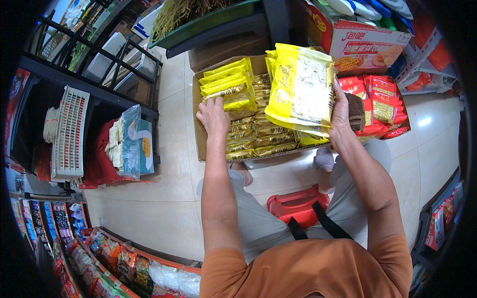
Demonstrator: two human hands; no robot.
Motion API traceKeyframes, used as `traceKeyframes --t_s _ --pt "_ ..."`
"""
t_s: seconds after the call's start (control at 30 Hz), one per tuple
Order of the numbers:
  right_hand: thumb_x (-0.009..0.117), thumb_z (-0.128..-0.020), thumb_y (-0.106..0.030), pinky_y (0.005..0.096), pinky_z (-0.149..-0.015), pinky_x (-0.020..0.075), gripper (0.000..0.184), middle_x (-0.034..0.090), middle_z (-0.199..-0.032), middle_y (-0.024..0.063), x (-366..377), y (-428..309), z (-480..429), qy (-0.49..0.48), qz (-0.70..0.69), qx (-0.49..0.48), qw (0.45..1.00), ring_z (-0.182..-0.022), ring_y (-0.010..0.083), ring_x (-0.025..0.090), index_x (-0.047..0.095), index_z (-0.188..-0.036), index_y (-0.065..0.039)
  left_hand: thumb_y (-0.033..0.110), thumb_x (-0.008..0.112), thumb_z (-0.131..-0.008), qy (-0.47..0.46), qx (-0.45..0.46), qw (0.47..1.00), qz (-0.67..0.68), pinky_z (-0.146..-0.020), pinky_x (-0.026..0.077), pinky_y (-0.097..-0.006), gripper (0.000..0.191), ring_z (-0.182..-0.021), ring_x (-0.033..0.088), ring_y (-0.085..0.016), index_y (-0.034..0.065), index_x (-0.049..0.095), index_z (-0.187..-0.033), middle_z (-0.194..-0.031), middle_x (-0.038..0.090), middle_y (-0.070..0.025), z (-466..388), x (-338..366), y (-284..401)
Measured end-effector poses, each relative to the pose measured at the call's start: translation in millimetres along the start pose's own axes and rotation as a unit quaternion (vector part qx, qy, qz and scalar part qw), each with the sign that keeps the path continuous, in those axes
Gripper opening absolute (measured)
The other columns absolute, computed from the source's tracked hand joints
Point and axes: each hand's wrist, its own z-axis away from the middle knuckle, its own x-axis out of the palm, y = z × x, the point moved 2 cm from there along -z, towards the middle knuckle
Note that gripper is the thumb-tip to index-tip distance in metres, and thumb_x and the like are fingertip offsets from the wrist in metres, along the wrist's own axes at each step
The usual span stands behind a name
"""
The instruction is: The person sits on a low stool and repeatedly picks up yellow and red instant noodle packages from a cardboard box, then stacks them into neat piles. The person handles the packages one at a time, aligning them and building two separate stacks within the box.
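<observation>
My right hand [340,110] grips the right edge of a small stack of yellow noodle packets [302,83]. The top one has a clear window over pale, wavy noodles, and another packet's edge shows beneath it. They are held above an open cardboard box [200,141] of gold and yellow packets, arranged in rows. At the box's left side, my left hand [214,116] touches a row of yellow packets [229,80]. Its fingertips are bent against them; whether they grip one cannot be told. A dark brown cloth [356,111] lies just right of my right hand.
Red packets [384,98] fill a carton on the right, below a printed carton [367,46]. Between my legs is a red plastic stool [294,208]. A shelf rack [111,91] holding a white basket [70,134] stands left; snack shelves [130,264] curve along the lower left.
</observation>
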Motion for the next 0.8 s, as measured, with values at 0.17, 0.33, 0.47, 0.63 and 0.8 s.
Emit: traceKeyframes --t_s 0.17,0.33,0.47,0.63,0.8 --pt "0.052 -0.080 -0.040 0.0365 -0.083 0.0463 0.050 0.058 -0.104 0.0129 -3 -8 -4 -0.003 0.003 -0.007 1.000 -0.090 0.0237 0.058 0.050 -0.112 -0.002 0.000 0.057 -0.064 -0.020 0.025 0.999 -0.024 -0.078 0.030 -0.0415 0.020 -0.090 0.048 -0.028 0.0077 0.064 -0.081 -0.085 0.059 -0.0071 4 4 -5" --pt "0.051 -0.081 -0.038 0.0373 -0.083 0.0459 0.047 0.057 -0.106 0.0127 -3 -17 -7 0.022 0.002 -0.053 0.998 -0.091 0.0243 0.058 0.050 -0.113 -0.002 0.002 0.060 -0.063 -0.049 0.055 0.996 -0.040 -0.076 0.030 -0.0417 0.015 -0.084 0.050 -0.026 0.0063 0.064 -0.077 -0.082 0.060 -0.0067 5 2 -4" --pt "0.051 -0.081 -0.039 0.0383 -0.084 0.0451 0.048 0.057 -0.107 0.0130 -4 -25 -10 0.014 -0.008 -0.067 0.998 -0.093 0.0254 0.057 0.050 -0.113 -0.002 0.005 0.062 -0.062 -0.032 0.083 0.996 -0.017 -0.074 0.031 -0.0411 0.013 -0.084 0.052 -0.025 0.0060 0.062 -0.075 -0.082 0.061 -0.0066 6 -5 2" --pt "0.052 -0.080 -0.041 0.0398 -0.086 0.0435 0.052 0.056 -0.109 0.0135 -5 -37 -11 -0.004 -0.012 -0.069 0.998 -0.095 0.0266 0.056 0.050 -0.113 -0.003 0.007 0.064 -0.063 -0.026 0.082 0.996 0.031 -0.071 0.034 -0.0380 0.012 -0.083 0.054 -0.025 0.0051 0.060 -0.074 -0.083 0.060 -0.0069 8 -16 6" --pt "0.053 -0.079 -0.040 0.0411 -0.089 0.0413 0.054 0.053 -0.113 0.0147 -4 -55 -11 0.008 0.003 -0.116 0.993 -0.099 0.0285 0.053 0.047 -0.116 -0.003 0.006 0.065 -0.066 -0.046 -0.030 0.975 0.215 -0.065 0.043 -0.0332 0.019 -0.073 0.059 -0.023 0.0015 0.061 -0.084 -0.081 0.063 -0.0068 13 -32 2"
